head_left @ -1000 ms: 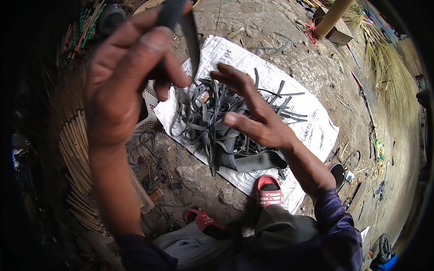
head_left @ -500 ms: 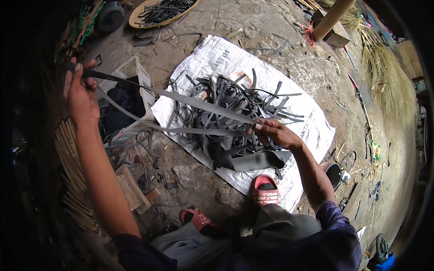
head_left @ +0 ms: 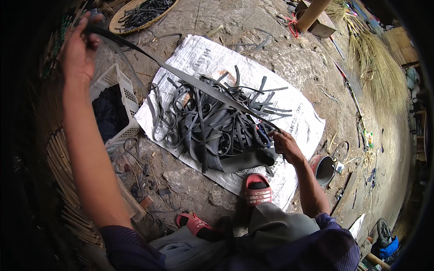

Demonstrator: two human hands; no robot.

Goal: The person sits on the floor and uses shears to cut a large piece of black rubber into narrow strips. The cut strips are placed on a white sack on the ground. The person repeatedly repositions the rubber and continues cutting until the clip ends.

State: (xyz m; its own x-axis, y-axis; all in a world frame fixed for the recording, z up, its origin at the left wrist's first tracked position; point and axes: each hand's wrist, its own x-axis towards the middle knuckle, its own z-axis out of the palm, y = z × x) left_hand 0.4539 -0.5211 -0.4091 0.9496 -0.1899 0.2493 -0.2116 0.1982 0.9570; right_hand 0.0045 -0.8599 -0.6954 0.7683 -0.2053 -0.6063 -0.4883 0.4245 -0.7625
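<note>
Gripping dark strip [head_left: 194, 81], left hand [head_left: 79, 56] and right hand [head_left: 286, 145] well apart; tangled pile [head_left: 212, 119] below on white sack [head_left: 304, 135].

Dark strips [head_left: 211, 127] on white sack [head_left: 192, 61]

Upper left: one round woven tray [head_left: 155, 22] is resting on rough, stained ground [head_left: 289, 56]. Below it, one white perforated crate [head_left: 130, 101] is standing, holding dark material [head_left: 110, 113]. Far left: slender tan sticks [head_left: 65, 165] are lying in a row. Upper right: one wooden post [head_left: 313, 14] is rising beside red cord [head_left: 293, 26]; long straw-coloured grass [head_left: 377, 67] is spreading farther right. Right: one bucket [head_left: 324, 169] is lying tilted, its mouth showing; one green-and-yellow wrapper [head_left: 369, 140] is lying beyond. Lower right: one bright blue item [head_left: 389, 248] is sitting near the edge.
</note>
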